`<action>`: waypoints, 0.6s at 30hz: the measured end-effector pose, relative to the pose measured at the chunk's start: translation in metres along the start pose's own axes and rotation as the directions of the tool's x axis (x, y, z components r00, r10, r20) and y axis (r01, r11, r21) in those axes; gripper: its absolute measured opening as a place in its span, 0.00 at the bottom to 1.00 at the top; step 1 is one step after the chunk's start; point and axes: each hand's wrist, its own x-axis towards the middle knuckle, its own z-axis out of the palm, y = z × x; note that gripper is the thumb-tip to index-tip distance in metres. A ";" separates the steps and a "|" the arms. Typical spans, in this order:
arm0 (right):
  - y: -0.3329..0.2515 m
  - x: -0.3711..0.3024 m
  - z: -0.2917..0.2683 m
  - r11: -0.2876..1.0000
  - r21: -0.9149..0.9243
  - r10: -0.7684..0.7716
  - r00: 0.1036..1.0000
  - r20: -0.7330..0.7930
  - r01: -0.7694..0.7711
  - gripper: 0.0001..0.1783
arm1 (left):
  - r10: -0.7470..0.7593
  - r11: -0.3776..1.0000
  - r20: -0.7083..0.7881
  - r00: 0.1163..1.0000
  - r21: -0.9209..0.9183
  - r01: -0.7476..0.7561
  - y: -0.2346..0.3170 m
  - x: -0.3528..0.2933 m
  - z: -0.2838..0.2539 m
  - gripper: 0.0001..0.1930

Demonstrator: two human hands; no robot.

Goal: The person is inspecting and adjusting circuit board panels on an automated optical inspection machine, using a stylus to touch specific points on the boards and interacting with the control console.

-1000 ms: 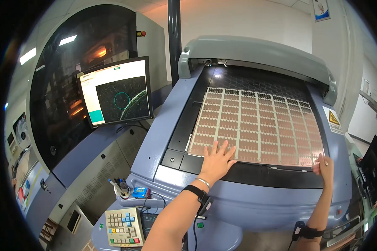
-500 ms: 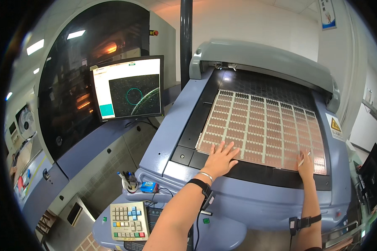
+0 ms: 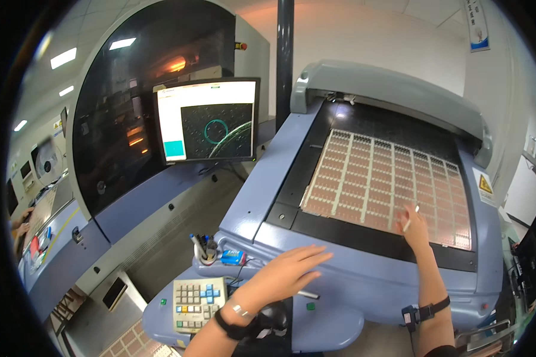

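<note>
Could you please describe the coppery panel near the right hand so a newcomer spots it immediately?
Find the blue machine with the grey bridge. On its black bed, under the right hand, lies the panel. Its coppery, pale-striped grid stands out against the surrounding black.

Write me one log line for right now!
right hand: holding thin white stick, over patterned panel | left hand: open, off panel | monitor: lit
</note>
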 end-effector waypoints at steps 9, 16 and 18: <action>-0.033 0.034 0.020 0.980 0.099 0.158 0.981 0.114 -0.170 0.17 | -0.422 0.709 -0.765 0.486 0.055 0.703 -0.029 -0.273 -0.063 0.12; -0.171 -0.049 -0.020 0.887 0.451 -0.002 0.978 -0.210 0.099 0.20 | -0.450 0.554 -0.646 0.617 0.340 0.760 -0.073 -0.335 -0.043 0.13; -0.205 -0.076 -0.022 0.859 0.482 -0.050 0.966 -0.255 0.171 0.21 | -0.479 0.530 -0.659 0.580 0.309 0.790 -0.076 -0.340 -0.037 0.13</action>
